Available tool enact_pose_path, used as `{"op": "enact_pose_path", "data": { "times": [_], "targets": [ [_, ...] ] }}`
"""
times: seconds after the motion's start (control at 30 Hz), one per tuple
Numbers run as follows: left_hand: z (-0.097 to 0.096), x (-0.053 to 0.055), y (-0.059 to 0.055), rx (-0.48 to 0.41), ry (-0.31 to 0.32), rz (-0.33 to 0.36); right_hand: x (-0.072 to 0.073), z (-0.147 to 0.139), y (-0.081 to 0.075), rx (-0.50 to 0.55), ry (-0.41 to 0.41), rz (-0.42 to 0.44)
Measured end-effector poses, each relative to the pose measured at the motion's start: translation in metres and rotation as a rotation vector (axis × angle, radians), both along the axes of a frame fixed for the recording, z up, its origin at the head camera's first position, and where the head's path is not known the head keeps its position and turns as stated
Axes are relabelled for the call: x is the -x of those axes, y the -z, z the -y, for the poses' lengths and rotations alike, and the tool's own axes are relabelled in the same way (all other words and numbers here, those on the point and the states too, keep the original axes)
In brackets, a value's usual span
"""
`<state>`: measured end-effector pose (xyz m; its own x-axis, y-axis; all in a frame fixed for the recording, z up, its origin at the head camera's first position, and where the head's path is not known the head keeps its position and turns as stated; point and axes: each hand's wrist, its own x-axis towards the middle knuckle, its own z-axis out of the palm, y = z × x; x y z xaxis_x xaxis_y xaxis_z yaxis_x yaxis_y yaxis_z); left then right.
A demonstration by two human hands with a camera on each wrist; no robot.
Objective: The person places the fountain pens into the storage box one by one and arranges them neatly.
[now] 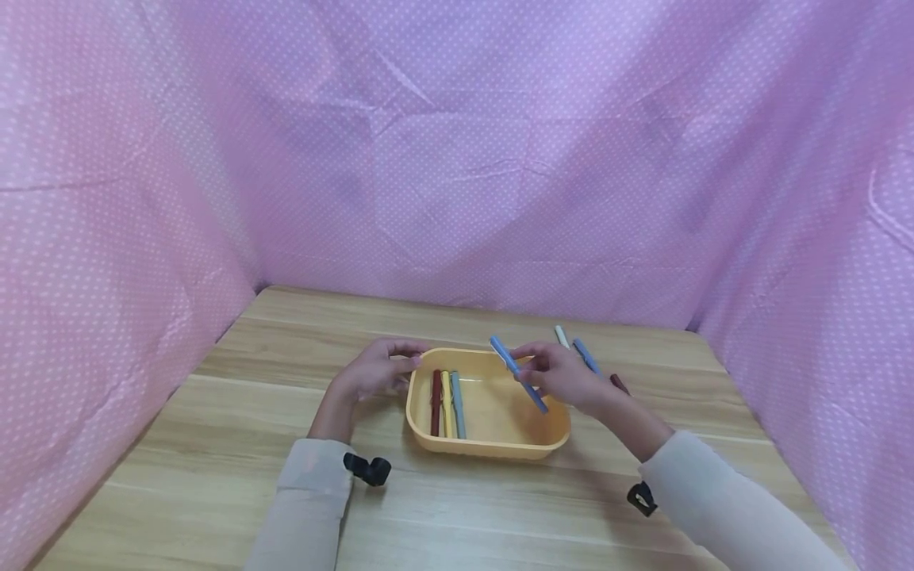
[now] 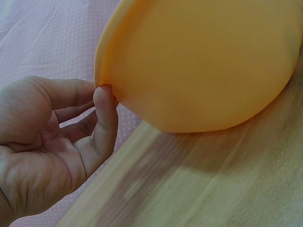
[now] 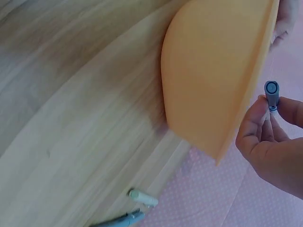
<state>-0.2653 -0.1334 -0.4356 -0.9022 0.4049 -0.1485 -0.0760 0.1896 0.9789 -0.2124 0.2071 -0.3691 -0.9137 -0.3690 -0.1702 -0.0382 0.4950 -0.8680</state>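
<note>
A yellow-orange plastic tray (image 1: pixel 493 449) stands on the wooden table. My left hand (image 1: pixel 376 369) pinches its rim at the far left corner, thumb and fingers on either side of the wall, as the left wrist view shows (image 2: pixel 57 137). Between thumb and fingertips, my right hand (image 1: pixel 560 376) pinches a blue pen (image 1: pixel 531 391), tilted over the right part of the tray. In the right wrist view the pen (image 3: pixel 271 94) shows end-on. Inside the tray, at its left, a dark red pen (image 1: pixel 435 404), a yellow pen (image 1: pixel 447 404) and a grey-blue pen (image 1: pixel 458 406) lie side by side.
Right of the tray, behind my right hand, lie a pale green pen (image 1: pixel 562 336), another blue pen (image 1: pixel 586 356) and a dark red pen (image 1: pixel 620 385), partly hidden by the wrist. Pink dotted cloth (image 1: pixel 471 198) hangs round the back and sides of the table (image 1: pixel 286 333).
</note>
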Motion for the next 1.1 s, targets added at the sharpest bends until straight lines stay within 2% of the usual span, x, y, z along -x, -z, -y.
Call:
{"op": "enact_pose_path", "data": {
  "times": [0.23,0.73,1.1],
  "targets": [
    [0.001,-0.001,-0.001,0.001,0.001,-0.007,0.004,0.017,0.013,0.041,-0.045,0.048],
    [0.000,-0.001,-0.001,0.003,-0.005,0.003,-0.001,0.044,0.033,0.183,-0.002,0.204],
    [0.000,-0.001,-0.004,-0.005,0.003,-0.002,0.001,0.052,0.046,0.172,0.017,0.250]
  ]
}}
